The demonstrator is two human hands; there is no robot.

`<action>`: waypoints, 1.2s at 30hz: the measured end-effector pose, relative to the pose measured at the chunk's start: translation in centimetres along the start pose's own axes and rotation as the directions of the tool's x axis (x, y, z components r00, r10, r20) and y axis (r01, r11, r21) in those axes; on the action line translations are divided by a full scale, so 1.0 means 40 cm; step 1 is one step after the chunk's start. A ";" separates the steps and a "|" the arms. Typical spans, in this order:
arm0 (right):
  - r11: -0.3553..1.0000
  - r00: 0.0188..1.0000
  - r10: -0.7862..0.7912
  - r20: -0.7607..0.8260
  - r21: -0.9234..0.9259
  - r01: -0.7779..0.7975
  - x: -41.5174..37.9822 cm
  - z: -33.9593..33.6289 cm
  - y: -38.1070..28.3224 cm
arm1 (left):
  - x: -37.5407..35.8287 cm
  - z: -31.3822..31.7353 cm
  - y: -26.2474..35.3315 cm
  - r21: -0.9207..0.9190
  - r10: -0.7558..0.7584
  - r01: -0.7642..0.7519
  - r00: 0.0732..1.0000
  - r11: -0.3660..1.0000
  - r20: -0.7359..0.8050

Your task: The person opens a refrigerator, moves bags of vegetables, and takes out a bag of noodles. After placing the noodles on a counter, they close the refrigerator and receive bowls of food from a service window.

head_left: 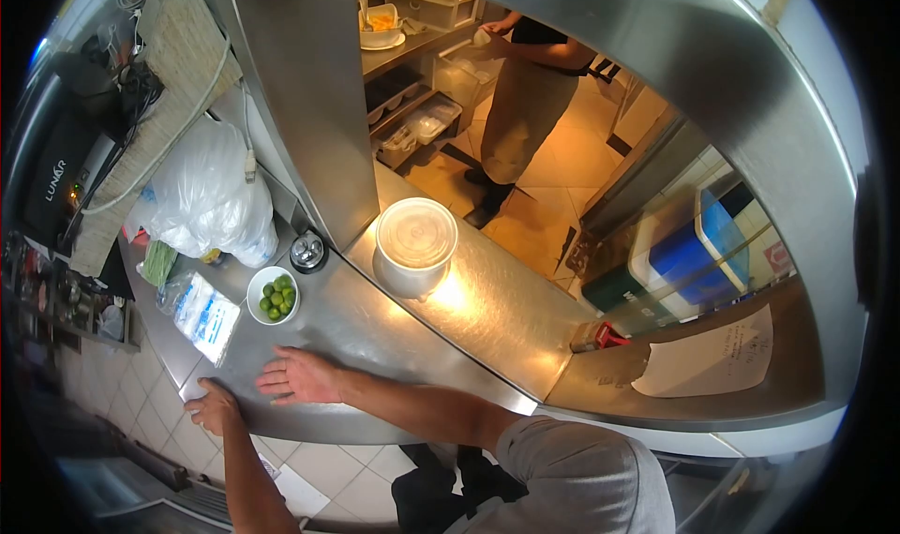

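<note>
My right hand point(300, 377) is stretched over the steel counter point(361, 351), palm partly turned up, fingers spread and holding nothing. At the counter's left corner rests my left hand point(216, 408), thumb apart from the fingers, with nothing visible in it. Ahead of my right hand stands a white bowl point(272, 319) of small green limes point(277, 296). A pack in white and blue plastic point(206, 318) lies beyond my left hand. Behind the bowl is a silver call bell point(307, 252). On the pass-through ledge sits a lidded white tub point(415, 239).
A bulging clear plastic bag point(214, 196) and a green bundle point(159, 262) are at the back left, below a shelf with a black device point(66, 173) and cables. Through the opening, another person point(530, 103) stands in the kitchen. A handwritten paper point(708, 356) is at right.
</note>
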State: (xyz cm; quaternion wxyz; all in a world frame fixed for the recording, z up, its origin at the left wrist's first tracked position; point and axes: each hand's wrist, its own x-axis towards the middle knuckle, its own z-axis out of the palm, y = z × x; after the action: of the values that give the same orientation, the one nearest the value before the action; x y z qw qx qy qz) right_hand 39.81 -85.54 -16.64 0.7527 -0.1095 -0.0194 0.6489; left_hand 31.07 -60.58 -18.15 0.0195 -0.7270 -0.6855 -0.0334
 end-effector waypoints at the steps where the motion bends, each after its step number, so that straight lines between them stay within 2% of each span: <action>1: 1.000 1.000 -0.004 -0.014 -0.014 0.004 0.001 0.000 0.001 | -0.003 -0.004 0.002 -0.019 -0.003 0.003 1.000 1.000 0.000; 7: 1.000 1.000 -0.024 -0.002 -0.010 0.024 -0.003 0.002 0.001 | 0.036 0.057 -0.014 0.040 0.033 -0.031 0.999 0.999 -0.037; 14: 0.999 0.999 -0.038 -0.020 -0.036 0.037 -0.003 0.006 0.002 | 0.028 0.041 -0.008 0.094 0.059 -0.057 0.998 0.994 -0.022; 17: 0.999 1.000 -0.023 -0.013 -0.033 0.023 -0.003 0.004 0.003 | 0.005 0.002 -0.005 0.063 0.042 -0.045 0.998 0.997 0.038; 19: 0.999 0.999 -0.036 -0.034 -0.038 0.034 -0.005 0.010 0.003 | 0.016 0.008 -0.010 0.305 0.209 -0.230 0.973 0.924 0.101; 20: 0.999 0.999 -0.036 -0.035 -0.038 0.035 -0.005 0.009 0.002 | 0.017 0.010 -0.008 0.305 0.210 -0.231 0.972 0.924 0.102; 22: 0.998 1.000 -0.025 -0.007 -0.050 0.025 -0.005 0.007 0.001 | 0.018 0.016 -0.006 0.256 0.151 -0.169 0.985 0.952 0.089; 26: 0.998 1.000 -0.027 -0.012 -0.064 0.026 -0.012 0.016 -0.003 | 0.019 0.024 -0.009 0.207 0.141 -0.145 0.989 0.968 0.035; 28: 0.998 0.999 -0.022 0.040 -0.060 0.024 -0.016 0.022 -0.007 | 0.001 -0.002 -0.001 0.021 0.029 -0.030 0.999 0.999 0.025; 36: 0.999 0.999 -0.035 0.000 -0.041 0.035 -0.017 0.029 -0.006 | -0.005 -0.007 0.005 -0.032 -0.014 0.014 1.000 0.999 -0.014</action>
State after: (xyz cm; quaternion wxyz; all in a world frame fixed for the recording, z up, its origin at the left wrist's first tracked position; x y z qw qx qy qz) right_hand 39.74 -86.06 -15.38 0.7616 -0.1247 -0.0344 0.6350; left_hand 31.26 -60.82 -17.90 0.0124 -0.7222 -0.6898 -0.0495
